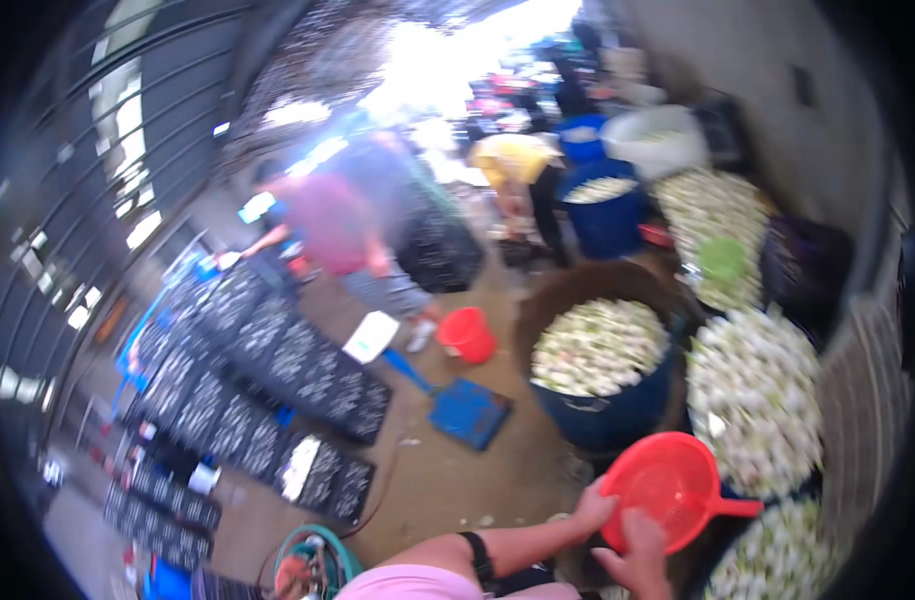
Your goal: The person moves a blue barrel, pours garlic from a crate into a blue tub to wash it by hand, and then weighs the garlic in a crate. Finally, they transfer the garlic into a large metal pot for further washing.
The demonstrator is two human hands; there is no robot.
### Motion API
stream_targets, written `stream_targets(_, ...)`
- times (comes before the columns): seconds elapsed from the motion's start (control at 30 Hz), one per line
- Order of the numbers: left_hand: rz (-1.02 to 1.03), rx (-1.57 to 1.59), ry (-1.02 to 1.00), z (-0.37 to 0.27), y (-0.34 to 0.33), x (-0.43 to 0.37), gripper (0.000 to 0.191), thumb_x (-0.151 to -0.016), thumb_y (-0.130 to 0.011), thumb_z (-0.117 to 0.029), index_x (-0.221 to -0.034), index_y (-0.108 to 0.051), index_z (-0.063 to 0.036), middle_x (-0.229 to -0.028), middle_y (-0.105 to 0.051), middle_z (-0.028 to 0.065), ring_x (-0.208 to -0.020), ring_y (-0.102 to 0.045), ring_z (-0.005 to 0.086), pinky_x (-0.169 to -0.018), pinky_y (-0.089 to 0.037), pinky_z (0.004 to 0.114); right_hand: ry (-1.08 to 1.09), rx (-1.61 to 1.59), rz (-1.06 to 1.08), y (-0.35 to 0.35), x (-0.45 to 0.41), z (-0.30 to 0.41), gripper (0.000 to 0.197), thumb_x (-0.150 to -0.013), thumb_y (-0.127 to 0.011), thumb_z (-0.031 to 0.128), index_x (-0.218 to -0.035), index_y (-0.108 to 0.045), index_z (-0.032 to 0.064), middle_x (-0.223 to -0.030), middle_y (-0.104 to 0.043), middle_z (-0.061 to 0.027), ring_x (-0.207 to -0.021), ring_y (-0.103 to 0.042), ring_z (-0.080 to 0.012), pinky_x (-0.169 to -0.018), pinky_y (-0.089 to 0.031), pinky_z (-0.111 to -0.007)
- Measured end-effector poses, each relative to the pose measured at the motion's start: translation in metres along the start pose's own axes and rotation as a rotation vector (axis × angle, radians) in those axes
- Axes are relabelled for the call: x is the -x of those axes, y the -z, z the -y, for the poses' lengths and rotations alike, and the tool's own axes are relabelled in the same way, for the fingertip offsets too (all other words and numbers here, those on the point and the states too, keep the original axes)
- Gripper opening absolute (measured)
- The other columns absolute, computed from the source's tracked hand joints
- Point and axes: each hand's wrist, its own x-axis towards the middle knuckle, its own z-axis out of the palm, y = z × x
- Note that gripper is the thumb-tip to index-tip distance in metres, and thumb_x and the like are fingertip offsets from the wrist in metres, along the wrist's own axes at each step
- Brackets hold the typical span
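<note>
My left hand (595, 507) grips the left rim of a red plastic colander (671, 487), which has a handle pointing right. My right hand (641, 551) is at the colander's near edge. Its fingers overlap the rim and its thumb is spread to the left; blur hides whether it grips. The colander looks empty, its perforated inside turned up towards me. Just beyond it stands a large dark-blue tub (604, 416) of pale white-and-green plant pieces (600, 345). To the right, more such pieces fill a container (754, 405), and another heap (780, 555) lies closer to me.
A blue dustpan (469, 412) and a red bucket (466, 335) are on the wet floor. Rows of black crates (277, 352) stand left. One person in dark red (326, 225) leans there; another in yellow (516, 161) bends near a blue barrel (604, 217). A teal basin (349, 555) sits at lower left.
</note>
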Motion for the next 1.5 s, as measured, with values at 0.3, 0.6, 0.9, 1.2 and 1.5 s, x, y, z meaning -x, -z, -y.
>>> stream_targets(0.3, 0.134, -0.118, -0.476, -0.093, 0.137, -0.107, 0.04, -0.084, -0.055, -0.009, -0.123, -0.048, -0.0027, -0.12, -0.055, 0.0131, -0.112, -0.05, 0.0183, -0.095, -0.038, 0.031, -0.498, -0.803, 0.252, 0.003, -0.152, -0.057, 0.062, -0.083, -0.057, 0.025, -0.132, -0.031, -0.003, -0.131, -0.04, -0.0201, -0.116, -0.044, -0.0295, -0.099, -0.032, -0.042)
stream_targets(0.6, -0.22, -0.132, -0.049, 0.015, 0.257, -0.499, 0.07, -0.081, -0.06, -0.045, -0.13, -0.034, -0.0015, -0.128, -0.043, 0.0152, -0.118, -0.042, 0.0242, -0.099, -0.032, 0.036, -0.631, -0.146, -0.225, -0.185, -0.395, -0.139, 0.072, -0.081, -0.052, 0.005, -0.14, -0.011, 0.0065, -0.13, -0.04, -0.0216, -0.11, -0.05, -0.0311, -0.089, -0.041, -0.037)
stream_targets(0.9, -0.449, -0.198, 0.282, 0.161, 0.319, -0.689, 0.075, -0.077, -0.059, -0.049, -0.125, -0.042, 0.0065, -0.123, -0.047, 0.0259, -0.116, -0.044, 0.0324, -0.097, -0.034, 0.036, -1.101, 0.382, -0.078, -0.339, -0.569, -0.33, 0.074, -0.08, -0.052, 0.007, -0.141, -0.01, 0.0144, -0.135, -0.035, -0.0174, -0.112, -0.047, -0.0373, -0.092, -0.039, -0.039)
stream_targets(1.2, -0.26, 0.198, 0.559, 0.224, 0.306, -0.763, 0.075, -0.074, -0.064, -0.047, -0.134, -0.035, -0.012, -0.136, -0.035, 0.015, -0.123, -0.035, 0.0278, -0.1, -0.029, 0.04, -1.177, -0.687, -0.095, -0.504, -0.526, -0.399, 0.057, -0.073, -0.045, -0.004, -0.127, -0.034, 0.0116, -0.099, -0.055, -0.0098, -0.078, -0.054, -0.0175, -0.065, -0.047, -0.03)
stream_targets(1.5, -0.438, 0.36, 0.293, 0.204, 0.235, -0.686, 0.062, -0.077, -0.063, -0.017, -0.129, -0.037, 0.0013, -0.127, -0.042, 0.0143, -0.113, -0.042, 0.0219, -0.096, -0.033, 0.032, -1.439, -0.961, -0.002, -0.482, -0.495, -0.344, 0.061, -0.074, -0.048, -0.001, -0.131, -0.029, 0.0096, -0.099, -0.053, -0.0102, -0.063, -0.053, -0.0159, -0.037, -0.041, -0.026)
